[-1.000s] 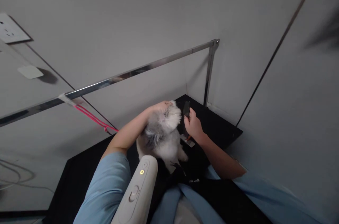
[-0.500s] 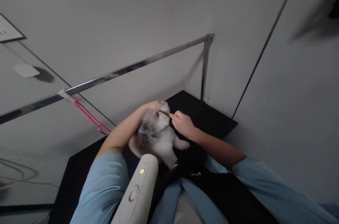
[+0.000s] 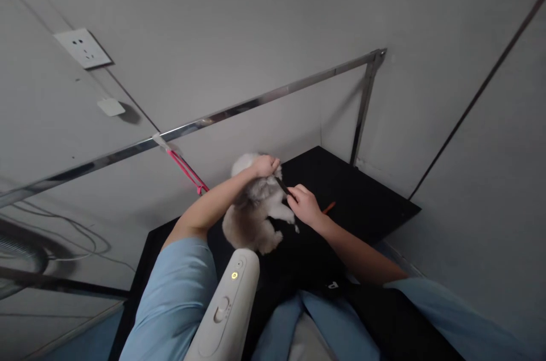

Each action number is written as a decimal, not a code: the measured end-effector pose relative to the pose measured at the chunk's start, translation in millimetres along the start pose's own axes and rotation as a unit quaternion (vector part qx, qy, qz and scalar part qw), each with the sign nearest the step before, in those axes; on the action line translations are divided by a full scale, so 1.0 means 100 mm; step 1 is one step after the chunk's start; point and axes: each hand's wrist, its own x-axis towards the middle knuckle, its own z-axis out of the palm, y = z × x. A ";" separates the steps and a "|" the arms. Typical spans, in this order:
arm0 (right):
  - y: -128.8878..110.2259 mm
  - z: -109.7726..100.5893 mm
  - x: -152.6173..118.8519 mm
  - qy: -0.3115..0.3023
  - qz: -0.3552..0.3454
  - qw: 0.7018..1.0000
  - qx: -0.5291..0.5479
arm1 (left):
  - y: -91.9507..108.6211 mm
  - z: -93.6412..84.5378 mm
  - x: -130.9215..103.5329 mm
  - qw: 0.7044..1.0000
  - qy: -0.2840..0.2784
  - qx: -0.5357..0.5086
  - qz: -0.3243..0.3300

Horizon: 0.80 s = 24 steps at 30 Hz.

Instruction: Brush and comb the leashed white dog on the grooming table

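Observation:
A small dog (image 3: pixel 256 224) with white and grey fur is on a black table (image 3: pixel 354 196), its forelegs toward the right. My left hand (image 3: pixel 265 165) is closed on the fur of its head, the forearm crossing over it. Part of the dog's white fur shows behind that wrist. Beside the face, my right hand (image 3: pixel 305 203) grips a slim dark comb (image 3: pixel 282 185), whose tip is at the fur near the muzzle. Its teeth are too small to make out. The dog's face is mostly hidden by my left hand.
A thin orange object (image 3: pixel 329 207) lies just beyond my right wrist. Behind the dog runs a metal bar (image 3: pixel 239 108) with a pink cord (image 3: pixel 185 169). A white device (image 3: pixel 226 307) juts up at my chest. The wall carries a socket (image 3: pixel 84 48).
My view has shifted left, so the scene sits further right. The dog's head and body have turned, and my left hand has curled more over its head. The orange object has come into view.

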 end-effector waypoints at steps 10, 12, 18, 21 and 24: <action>0.06 0.48 0.12 -0.064 0.016 0.996 -0.058 | -0.20 0.02 0.11 0.999 -0.033 0.028 0.024; 0.06 0.61 0.24 -0.074 0.020 0.995 -0.059 | -0.24 -0.03 0.13 0.999 -0.028 0.020 0.023; 0.04 0.86 0.44 -0.088 0.030 0.996 -0.011 | -0.35 -0.04 0.26 0.999 -0.013 0.014 0.035; 0.03 0.81 0.46 -0.106 -0.006 0.993 0.054 | -0.39 -0.03 0.30 0.999 -0.024 0.000 0.044; 0.02 0.72 0.47 -0.164 -0.079 0.979 0.095 | -0.41 -0.03 0.33 0.998 -0.026 -0.014 0.052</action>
